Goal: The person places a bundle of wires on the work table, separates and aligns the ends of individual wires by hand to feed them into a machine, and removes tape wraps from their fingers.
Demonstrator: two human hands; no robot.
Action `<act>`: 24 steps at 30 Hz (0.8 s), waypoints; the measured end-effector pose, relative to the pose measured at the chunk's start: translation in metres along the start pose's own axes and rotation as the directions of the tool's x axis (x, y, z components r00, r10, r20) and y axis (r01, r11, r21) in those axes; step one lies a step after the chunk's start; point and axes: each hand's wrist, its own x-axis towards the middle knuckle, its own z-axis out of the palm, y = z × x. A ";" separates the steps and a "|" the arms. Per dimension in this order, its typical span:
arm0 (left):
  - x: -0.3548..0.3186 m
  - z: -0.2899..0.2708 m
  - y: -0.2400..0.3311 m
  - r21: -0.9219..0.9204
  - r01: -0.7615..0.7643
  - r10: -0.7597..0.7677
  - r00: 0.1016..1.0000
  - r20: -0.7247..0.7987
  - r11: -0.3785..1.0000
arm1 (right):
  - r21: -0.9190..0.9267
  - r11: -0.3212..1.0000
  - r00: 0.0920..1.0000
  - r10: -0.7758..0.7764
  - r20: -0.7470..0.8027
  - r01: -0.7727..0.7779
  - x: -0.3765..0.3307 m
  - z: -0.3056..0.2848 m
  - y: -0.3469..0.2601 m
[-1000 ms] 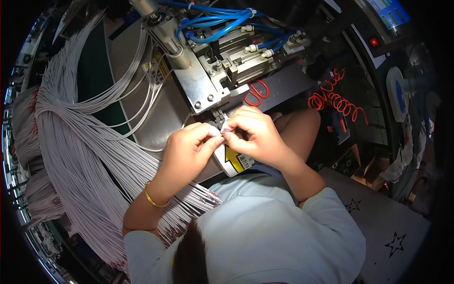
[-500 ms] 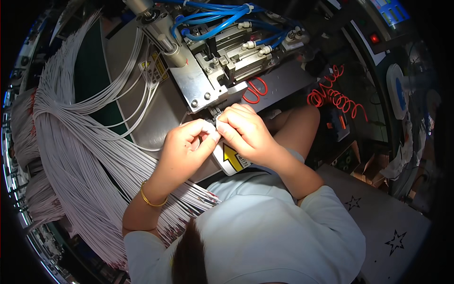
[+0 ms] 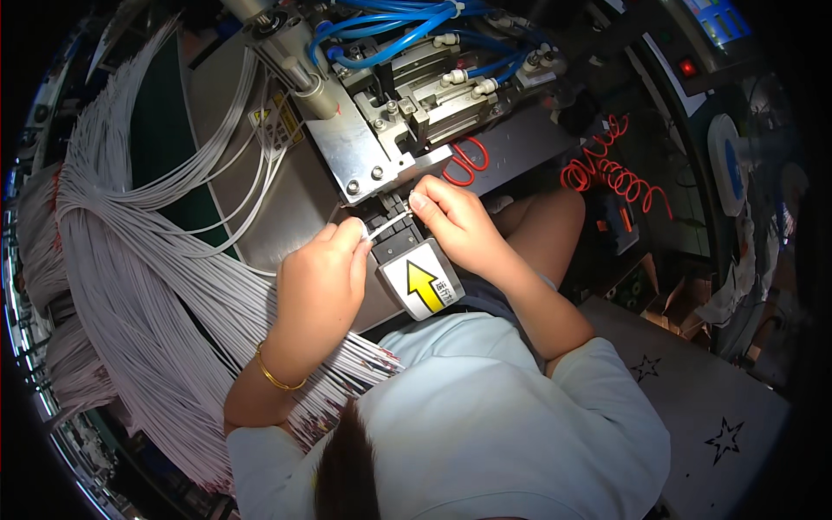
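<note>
Left hand (image 3: 325, 270) and right hand (image 3: 455, 221) seemingly pinch one white cable (image 3: 386, 229) near the bench (image 3: 299, 208) edge, machine (image 3: 351, 156) crowding beyond.

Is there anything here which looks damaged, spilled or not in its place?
Nothing clearly stands out. The white cable is held straight between the left hand and the right hand, and the large cable bundle shows no visible damage.
</note>
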 end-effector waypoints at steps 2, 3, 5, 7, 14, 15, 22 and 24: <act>0.000 0.006 0.000 0.093 -0.024 0.033 0.995 -0.098 0.995 | 0.043 0.998 0.999 0.041 0.026 -0.042 0.000 0.000 0.000; 0.000 0.007 0.001 0.140 -0.033 0.053 0.988 -0.146 0.990 | 0.046 0.999 1.000 0.023 0.006 -0.024 0.000 0.002 0.000; -0.002 0.009 0.008 0.098 -0.065 0.077 0.989 -0.125 0.993 | 0.052 0.999 0.999 -0.011 -0.036 0.013 -0.001 0.004 0.002; -0.004 0.009 0.015 0.012 -0.126 0.126 0.988 -0.090 0.992 | -0.029 0.996 0.995 -0.085 -0.054 0.083 0.001 0.003 0.007; -0.001 0.019 0.014 0.111 -0.167 0.175 0.982 -0.067 0.980 | -0.208 0.945 0.961 -0.268 -0.061 0.251 0.003 -0.001 0.006; 0.000 0.019 0.013 0.100 -0.163 0.170 0.983 -0.064 0.981 | -0.106 0.980 0.985 -0.171 -0.040 0.166 0.001 -0.002 0.006; 0.000 0.003 0.004 -0.217 -0.068 0.070 0.998 0.002 0.974 | -0.154 0.979 0.989 -0.144 -0.044 0.136 -0.001 -0.003 -0.005; 0.001 -0.003 0.000 -0.330 -0.015 0.025 0.999 0.024 0.944 | -0.029 0.981 0.951 -0.194 -0.239 0.193 -0.015 -0.005 -0.034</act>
